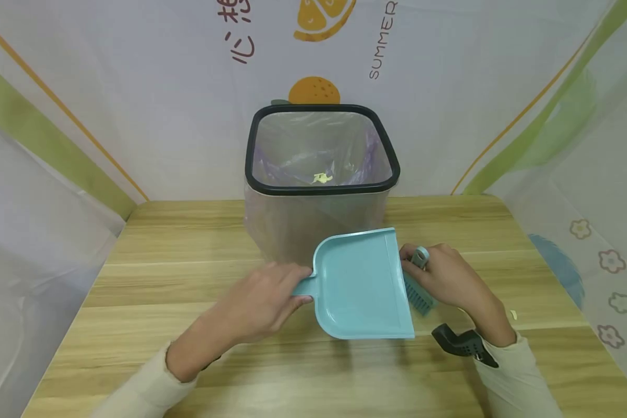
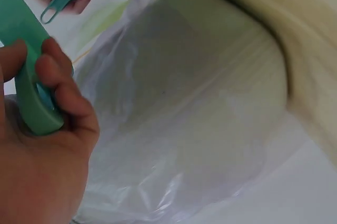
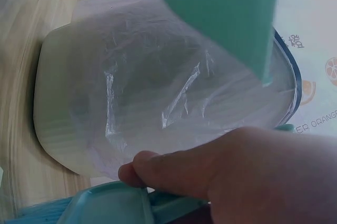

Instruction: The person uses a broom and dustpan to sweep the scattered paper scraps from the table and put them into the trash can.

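My left hand (image 1: 263,299) grips the short handle of a light blue dustpan (image 1: 363,284), whose pan faces up above the table with its straight lip to the right. In the left wrist view the fingers curl round the green-looking handle (image 2: 39,92). My right hand (image 1: 446,276) holds a small matching brush (image 1: 419,295) by its handle, just right of the dustpan's lip. Its blue bristles (image 3: 45,208) show at the lower left of the right wrist view. Behind the dustpan stands a bin (image 1: 313,217) with a black rim and a clear bag; yellow scraps (image 1: 322,177) lie inside.
The bin stands at the back of the wooden table (image 1: 188,249), close to a printed white curtain (image 1: 188,116). One small yellow scrap (image 1: 514,314) lies on the table to the right of the right wrist. A black strap device (image 1: 457,341) sits at that wrist.
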`<state>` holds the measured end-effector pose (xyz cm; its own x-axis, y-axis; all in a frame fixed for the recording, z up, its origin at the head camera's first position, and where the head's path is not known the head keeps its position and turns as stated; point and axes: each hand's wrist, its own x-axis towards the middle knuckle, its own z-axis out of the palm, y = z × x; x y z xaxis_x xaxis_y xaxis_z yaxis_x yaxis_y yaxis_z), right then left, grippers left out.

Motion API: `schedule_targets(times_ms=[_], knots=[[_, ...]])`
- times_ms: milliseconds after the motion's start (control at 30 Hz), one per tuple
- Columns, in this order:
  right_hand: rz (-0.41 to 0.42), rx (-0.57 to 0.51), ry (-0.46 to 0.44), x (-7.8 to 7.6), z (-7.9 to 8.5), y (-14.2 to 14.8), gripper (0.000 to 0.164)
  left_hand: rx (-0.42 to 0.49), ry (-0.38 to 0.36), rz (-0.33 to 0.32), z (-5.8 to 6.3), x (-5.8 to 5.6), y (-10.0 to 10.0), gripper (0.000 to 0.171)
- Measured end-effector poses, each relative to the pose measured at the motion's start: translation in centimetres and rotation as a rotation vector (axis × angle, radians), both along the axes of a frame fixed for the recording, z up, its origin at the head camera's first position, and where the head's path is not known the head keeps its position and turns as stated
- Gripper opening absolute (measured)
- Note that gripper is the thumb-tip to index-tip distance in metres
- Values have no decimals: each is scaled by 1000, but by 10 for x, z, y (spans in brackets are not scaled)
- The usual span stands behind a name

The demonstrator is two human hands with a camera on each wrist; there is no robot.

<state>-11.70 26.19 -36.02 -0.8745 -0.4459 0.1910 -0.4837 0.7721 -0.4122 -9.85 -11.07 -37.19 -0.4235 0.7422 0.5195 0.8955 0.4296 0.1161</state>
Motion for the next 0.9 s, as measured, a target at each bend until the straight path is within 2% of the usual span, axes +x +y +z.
schedule_targets(times_ms=[133,400,700,900], knots=[[-1,-12,-15,0,0,0,4,-33,-124,4,-9,0,0,34],[-2,-17,-16,0,0,0,6,-120,-269,59,-22,-2,-2,32],[-4,-25,-25,-1,-1,0,6,-152,-362,78,-44,-10,-6,23],[-7,-28,-24,-1,-1,1,6,-174,-386,91,-49,-12,-5,21]])
